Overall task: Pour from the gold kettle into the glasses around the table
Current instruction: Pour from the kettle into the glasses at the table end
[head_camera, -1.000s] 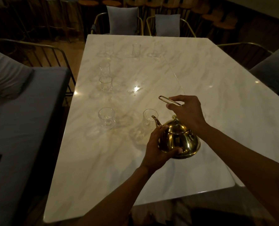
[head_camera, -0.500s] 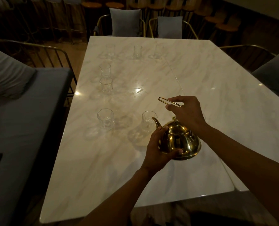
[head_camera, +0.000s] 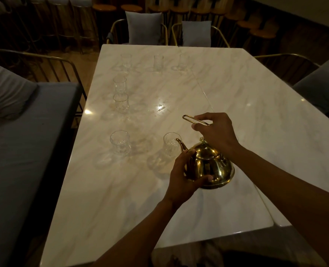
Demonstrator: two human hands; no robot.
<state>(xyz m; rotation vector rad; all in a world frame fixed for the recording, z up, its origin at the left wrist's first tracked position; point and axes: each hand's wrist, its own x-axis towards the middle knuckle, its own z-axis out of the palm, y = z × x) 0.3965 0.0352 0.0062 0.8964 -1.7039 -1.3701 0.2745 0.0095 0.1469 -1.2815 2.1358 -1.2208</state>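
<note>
The gold kettle (head_camera: 210, 165) hangs a little above the white marble table (head_camera: 179, 209), tilted left. My right hand (head_camera: 215, 132) grips its thin wire handle from above. My left hand (head_camera: 184, 175) cups the kettle's belly on the spout side. Its curved spout points at the rim of the nearest clear glass (head_camera: 170, 144). Another glass (head_camera: 120, 143) stands to the left of that one. Two glasses (head_camera: 120, 102) stand farther back along the left side, and three more (head_camera: 158, 62) line the far end.
A grey bench (head_camera: 15, 160) with a cushion runs along the table's left edge, with a dark phone on it. Cushioned metal chairs (head_camera: 144, 28) stand at the far end and at the right side. A seam crosses the tabletop diagonally.
Both hands and the kettle have stayed almost still, spout by the nearest glass. The view has shifted slightly.
</note>
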